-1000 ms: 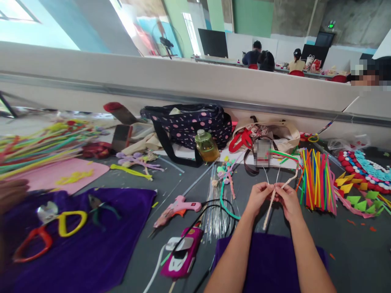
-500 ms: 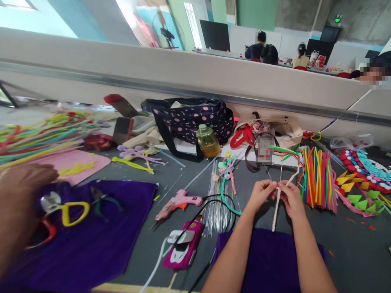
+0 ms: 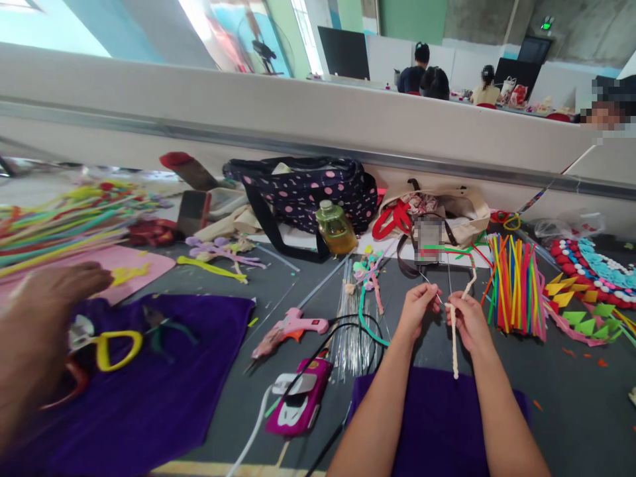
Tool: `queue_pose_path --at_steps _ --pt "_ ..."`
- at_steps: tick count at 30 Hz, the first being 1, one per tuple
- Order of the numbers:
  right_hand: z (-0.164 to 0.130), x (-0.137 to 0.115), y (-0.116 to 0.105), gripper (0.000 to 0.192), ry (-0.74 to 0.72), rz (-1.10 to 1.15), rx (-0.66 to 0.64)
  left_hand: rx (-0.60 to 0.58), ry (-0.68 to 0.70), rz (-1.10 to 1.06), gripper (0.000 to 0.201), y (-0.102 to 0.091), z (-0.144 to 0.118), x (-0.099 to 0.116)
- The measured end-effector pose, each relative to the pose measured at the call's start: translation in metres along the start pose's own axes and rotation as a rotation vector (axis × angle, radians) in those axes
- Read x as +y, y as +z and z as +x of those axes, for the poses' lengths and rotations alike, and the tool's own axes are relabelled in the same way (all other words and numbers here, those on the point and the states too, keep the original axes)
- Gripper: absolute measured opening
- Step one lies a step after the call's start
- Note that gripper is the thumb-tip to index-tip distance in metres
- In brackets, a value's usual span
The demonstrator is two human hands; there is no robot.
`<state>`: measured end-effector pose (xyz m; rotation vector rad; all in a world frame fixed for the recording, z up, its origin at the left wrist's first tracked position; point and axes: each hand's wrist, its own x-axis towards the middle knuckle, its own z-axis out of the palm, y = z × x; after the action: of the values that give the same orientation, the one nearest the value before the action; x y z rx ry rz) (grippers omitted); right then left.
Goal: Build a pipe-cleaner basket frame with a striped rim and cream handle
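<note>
Clearly the work is going on over the grey table point(image 3: 571, 404), which is crowded from the far wall to the near edge; a purple cloth point(image 3: 437, 424) lies under the person's forearms. Both hands meet right of centre, above that cloth. The left hand point(image 3: 416, 310) has its fingertips pinched together on what looks like a thin wire, though that is too fine to be sure of. The right hand point(image 3: 467, 321) is closed on a cream pipe cleaner point(image 3: 454, 344), thumb pressed against forefinger near its upper part.

To do this well, I would judge, the two pinches should stay close together so the fuzzy stem does not buckle, with each turn kept snug.

That pipe cleaner is pale and fuzzy: its long tail hangs straight down from the right hand to the cloth, while a shorter end rises and bends away behind the fingers. A bundle of coloured pipe cleaners point(image 3: 517, 288) lies just to the right, and a pink glue gun point(image 3: 291, 328) well to the left.
</note>
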<state>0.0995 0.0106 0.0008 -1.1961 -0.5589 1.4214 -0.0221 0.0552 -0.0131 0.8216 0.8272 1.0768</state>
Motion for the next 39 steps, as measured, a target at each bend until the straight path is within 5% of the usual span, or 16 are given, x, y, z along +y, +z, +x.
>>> queue_pose_path --at_steps 39 --pt "0.0019 0.0083 0.0061 0.022 0.049 0.073 -0.046 0.047 -0.021 -0.127 0.041 -0.0023 0.0046 -0.0003"
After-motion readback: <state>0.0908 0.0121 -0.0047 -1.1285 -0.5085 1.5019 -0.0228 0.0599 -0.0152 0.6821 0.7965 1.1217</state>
